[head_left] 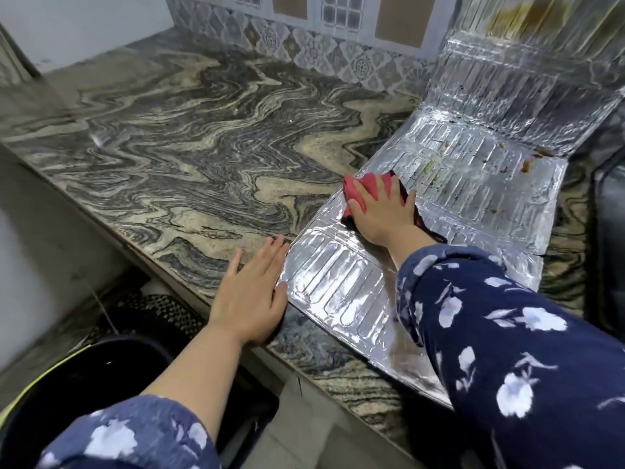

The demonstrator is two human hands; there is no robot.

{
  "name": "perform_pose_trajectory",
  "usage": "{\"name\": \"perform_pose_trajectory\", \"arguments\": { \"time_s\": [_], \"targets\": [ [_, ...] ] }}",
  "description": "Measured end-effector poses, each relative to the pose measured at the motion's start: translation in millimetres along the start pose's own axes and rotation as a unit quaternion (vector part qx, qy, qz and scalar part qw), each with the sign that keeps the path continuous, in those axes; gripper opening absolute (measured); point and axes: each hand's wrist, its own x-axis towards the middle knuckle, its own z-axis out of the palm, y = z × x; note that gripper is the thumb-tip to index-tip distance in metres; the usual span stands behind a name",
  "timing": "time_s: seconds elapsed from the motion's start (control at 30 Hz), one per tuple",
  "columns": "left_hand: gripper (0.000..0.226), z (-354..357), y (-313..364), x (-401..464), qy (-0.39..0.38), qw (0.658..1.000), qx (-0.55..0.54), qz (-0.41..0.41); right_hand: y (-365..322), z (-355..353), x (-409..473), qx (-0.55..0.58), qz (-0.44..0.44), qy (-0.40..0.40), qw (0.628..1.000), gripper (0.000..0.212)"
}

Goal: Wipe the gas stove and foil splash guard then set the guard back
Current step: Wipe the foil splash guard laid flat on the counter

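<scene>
The silver foil splash guard (473, 198) lies unfolded on the marbled counter, its far panels bent up against the wall. Brown food specks dot its middle panel. My right hand (382, 211) presses flat on a red cloth (363, 186) on the guard's left part, fingers straight. At the guard's near left corner my left hand (252, 294) lies flat on the counter, its thumb touching the foil edge. The gas stove (608, 211) shows only as a dark edge at the far right.
The swirled grey-and-beige stone counter (186, 137) stretches left and back to a patterned tile wall (304, 42). Its front edge runs diagonally below my left hand. A dark bin (111, 367) and a mat (159, 316) sit on the floor below.
</scene>
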Motion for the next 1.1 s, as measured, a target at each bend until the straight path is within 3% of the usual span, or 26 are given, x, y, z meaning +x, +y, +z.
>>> {"name": "perform_pose_trajectory", "arguments": {
  "time_s": [0.33,0.53,0.87,1.1],
  "targets": [
    [0.079,0.5,1.0,0.7,-0.002,1.000,0.014,0.000,-48.7,25.9,-103.7,-0.002,-0.089,-0.029,0.996,0.053],
    [0.080,1.1,1.6,0.1,-0.004,1.000,0.005,0.003,-29.4,32.9,-145.8,-0.014,-0.113,-0.013,0.993,0.050],
    [0.078,3.9,-3.4,3.6,-0.002,1.000,-0.001,0.009,38.2,11.7,-87.6,-0.005,0.031,-0.003,1.000,0.053],
    [0.076,3.9,-4.0,3.6,0.005,1.000,-0.001,0.012,49.0,0.4,-48.5,0.017,0.098,-0.010,0.995,0.053]
  ]
}}
